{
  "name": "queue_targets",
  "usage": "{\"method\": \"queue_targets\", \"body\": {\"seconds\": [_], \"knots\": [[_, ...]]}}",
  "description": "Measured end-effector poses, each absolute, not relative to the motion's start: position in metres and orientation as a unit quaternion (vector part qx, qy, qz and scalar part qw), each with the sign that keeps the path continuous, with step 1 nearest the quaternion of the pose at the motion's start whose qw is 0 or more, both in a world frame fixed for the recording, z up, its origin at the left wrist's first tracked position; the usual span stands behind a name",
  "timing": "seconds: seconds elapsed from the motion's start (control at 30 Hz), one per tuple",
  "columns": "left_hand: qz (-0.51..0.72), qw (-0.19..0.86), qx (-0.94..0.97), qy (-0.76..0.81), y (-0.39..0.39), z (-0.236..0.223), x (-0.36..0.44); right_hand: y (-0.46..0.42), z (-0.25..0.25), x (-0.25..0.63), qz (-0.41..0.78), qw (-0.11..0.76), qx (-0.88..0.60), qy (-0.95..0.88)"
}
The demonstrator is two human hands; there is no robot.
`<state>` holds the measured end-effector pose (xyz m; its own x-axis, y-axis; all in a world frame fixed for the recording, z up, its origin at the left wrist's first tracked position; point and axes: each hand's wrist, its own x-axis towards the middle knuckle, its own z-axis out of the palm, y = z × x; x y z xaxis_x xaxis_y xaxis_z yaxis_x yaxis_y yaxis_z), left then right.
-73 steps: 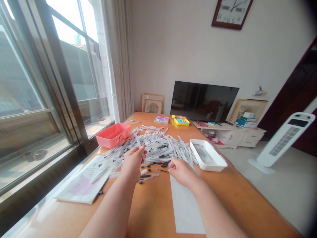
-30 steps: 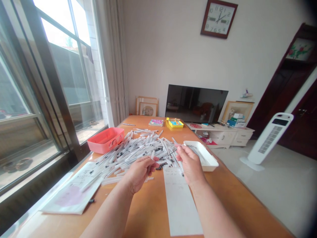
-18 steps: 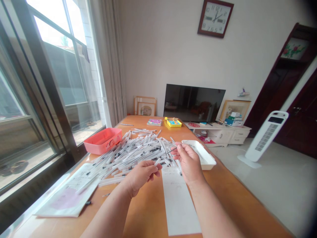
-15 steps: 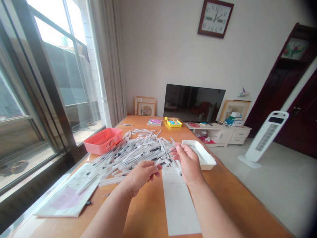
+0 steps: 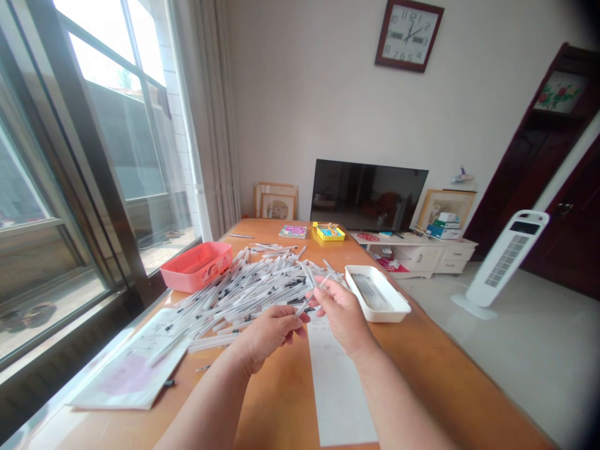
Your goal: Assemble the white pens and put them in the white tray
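A large loose heap of white pen barrels with dark parts (image 5: pixel 253 289) covers the middle of the orange wooden table (image 5: pixel 281 400). My left hand (image 5: pixel 270 335) and my right hand (image 5: pixel 342 315) meet at the heap's near edge. Both hold a thin white pen (image 5: pixel 313 296), my left fingers curled around its lower end and my right fingertips pinching higher up. Its exact tip is hidden by my fingers. A long white paper strip (image 5: pixel 338 387) lies under my right wrist.
A white tray holding pens (image 5: pixel 377 294) stands right of my right hand, and a coral plastic box (image 5: pixel 195 267) stands left of the heap. A printed sheet (image 5: pixel 134 369) lies near the window. A book and yellow box sit at the far end.
My hands have come together over the heap's near edge, and my right hand has moved left, away from the white tray. The view has turned and levelled since the earliest frame.
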<state>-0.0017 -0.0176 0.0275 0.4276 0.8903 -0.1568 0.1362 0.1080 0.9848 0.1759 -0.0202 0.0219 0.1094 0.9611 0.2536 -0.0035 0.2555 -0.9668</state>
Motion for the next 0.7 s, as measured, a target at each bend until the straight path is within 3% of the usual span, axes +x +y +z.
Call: {"method": "queue_targets", "body": {"seconds": [0.23, 0.53, 0.7], "knots": [[0.333, 0.609, 0.573, 0.436, -0.013, 0.025, -0.005, -0.016, 0.018, 0.182, 0.377, 0.584, -0.501, -0.515], [0.417, 0.597, 0.518, 0.449, -0.001, 0.020, -0.018, -0.008, -0.012, 0.183, 0.205, 0.327, -0.596, -0.704], [0.426, 0.593, 0.511, 0.453, 0.002, 0.016, -0.020, -0.010, -0.016, 0.179, 0.192, 0.269, -0.594, -0.733]]}}
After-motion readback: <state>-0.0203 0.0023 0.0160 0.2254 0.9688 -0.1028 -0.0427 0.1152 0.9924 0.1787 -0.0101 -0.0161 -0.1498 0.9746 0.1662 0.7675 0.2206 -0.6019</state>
